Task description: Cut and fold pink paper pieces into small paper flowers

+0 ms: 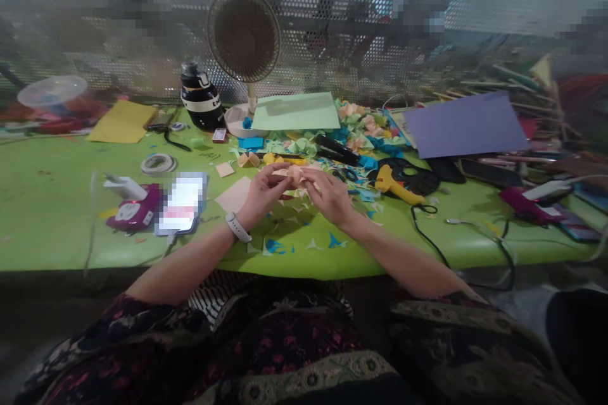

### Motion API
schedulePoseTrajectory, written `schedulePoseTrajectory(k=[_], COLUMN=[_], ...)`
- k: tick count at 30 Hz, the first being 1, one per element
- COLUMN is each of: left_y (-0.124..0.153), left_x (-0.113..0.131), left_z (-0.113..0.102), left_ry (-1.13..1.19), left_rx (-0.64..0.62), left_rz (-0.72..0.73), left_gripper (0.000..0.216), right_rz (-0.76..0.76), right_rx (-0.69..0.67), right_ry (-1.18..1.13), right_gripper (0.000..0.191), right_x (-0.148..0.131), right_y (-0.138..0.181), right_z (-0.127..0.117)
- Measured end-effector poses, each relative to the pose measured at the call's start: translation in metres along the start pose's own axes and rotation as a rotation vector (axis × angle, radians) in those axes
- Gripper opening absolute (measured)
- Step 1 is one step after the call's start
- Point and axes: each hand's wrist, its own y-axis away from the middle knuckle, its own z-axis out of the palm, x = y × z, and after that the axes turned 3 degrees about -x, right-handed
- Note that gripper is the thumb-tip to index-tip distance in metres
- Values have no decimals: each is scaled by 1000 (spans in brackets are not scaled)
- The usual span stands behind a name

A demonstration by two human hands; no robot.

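Observation:
Between my fingertips is a small peach paper piece (295, 174), folded or curled like a petal shape. My left hand (266, 190), with a white band on its wrist, pinches it from the left. From the right, my right hand (330, 195) closes its fingers on the same piece. Fingers cover part of the paper. A flat peach paper sheet (234, 196) lies beside my left hand, with a small peach square (225, 169) just behind it. Blue and pale paper scraps (275, 245) are scattered on the green table below my hands.
A yellow glue gun (398, 186) rests on a black holder to the right. A black stapler (337, 149) lies among colored paper pieces. Behind stand a fan (244, 35) and a black bottle (202, 98). Left are a phone (181, 202) and a tape roll (158, 164); cables (430, 240) trail right.

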Motion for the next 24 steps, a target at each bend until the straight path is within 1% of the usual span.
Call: schedulePoseTrajectory(k=[3, 7, 10, 15, 20, 24], left_y=[-1, -2, -3, -3, -3, -3], left_x=[-1, -2, -1, 2, 3, 1], left_z=[-2, -4, -4, -3, -3, -3], left_ry=[-1, 25, 24, 9, -3, -21], left_rx=[-24, -16, 5, 10, 7, -11], left_rz=[30, 50, 46, 47, 49, 53], left_gripper=[54, 53, 52, 51, 49, 48], right_rz=[77, 196, 229, 218, 153, 93], right_rx=[44, 41, 39, -6, -3, -3], right_ry=[-134, -396, -483, -509, -446, -386], right_gripper=[24, 30, 35, 36, 32, 33], right_x=[3, 7, 7, 4, 7, 12], right_y=[0, -3, -4, -3, -2, -1], right_z=[2, 3, 2, 1, 1, 3])
